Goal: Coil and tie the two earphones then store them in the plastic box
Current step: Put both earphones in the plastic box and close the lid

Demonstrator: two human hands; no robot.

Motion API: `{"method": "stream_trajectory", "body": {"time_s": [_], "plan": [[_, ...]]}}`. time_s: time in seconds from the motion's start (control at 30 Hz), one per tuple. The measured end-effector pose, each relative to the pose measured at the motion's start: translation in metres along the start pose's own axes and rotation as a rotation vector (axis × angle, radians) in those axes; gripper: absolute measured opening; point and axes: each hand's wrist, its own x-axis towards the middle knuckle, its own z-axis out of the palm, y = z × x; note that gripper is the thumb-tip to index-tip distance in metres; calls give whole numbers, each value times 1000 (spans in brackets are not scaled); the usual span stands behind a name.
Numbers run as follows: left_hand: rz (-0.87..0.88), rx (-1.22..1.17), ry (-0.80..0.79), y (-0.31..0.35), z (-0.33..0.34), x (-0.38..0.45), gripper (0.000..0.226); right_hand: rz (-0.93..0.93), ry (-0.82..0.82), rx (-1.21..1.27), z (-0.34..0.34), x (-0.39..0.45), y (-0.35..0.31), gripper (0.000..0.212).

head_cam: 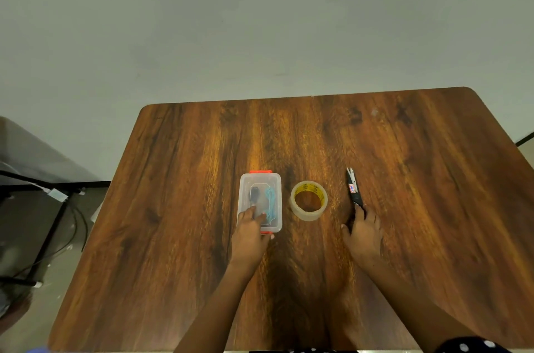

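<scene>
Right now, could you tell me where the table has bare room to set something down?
The far half of the table, beyond the box, tape and snips, is bare, as are the left and right edges. Crowded: the middle row, where the left hand rests on the box and the right hand touches the snips.

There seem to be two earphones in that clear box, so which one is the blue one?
The blue earphone lies along the right side of the plastic box, nearer the tape roll. The black earphone lies left of it, by the left hand.
</scene>
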Motion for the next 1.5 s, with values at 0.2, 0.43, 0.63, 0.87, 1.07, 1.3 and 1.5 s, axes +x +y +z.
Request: {"method": "stream_trajectory", "body": {"time_s": [0.2,0.43,0.63,0.87,1.07,1.3,1.5], "plan": [[28,35,-2,-1,0,-2,51,-39,-55,20,-5,2,-3,76],[19,27,11,0,1,-1,51,-132,-30,51,7,-15,-4,73],[-2,30,12,-1,3,-1,53,-130,-10,94,8,-13,-8,73],[-16,-20,19,-1,3,-1,51,-105,9,93,10,-14,-11,74],[-10,-14,29,-2,4,-1,50,-104,8,86,9,-15,-8,76],[13,-23,27,-2,0,2,51,-101,3,24,7,-13,-9,75],[18,-27,23,-1,-2,1,52,-93,-1,7,7,-14,-11,75]]}}
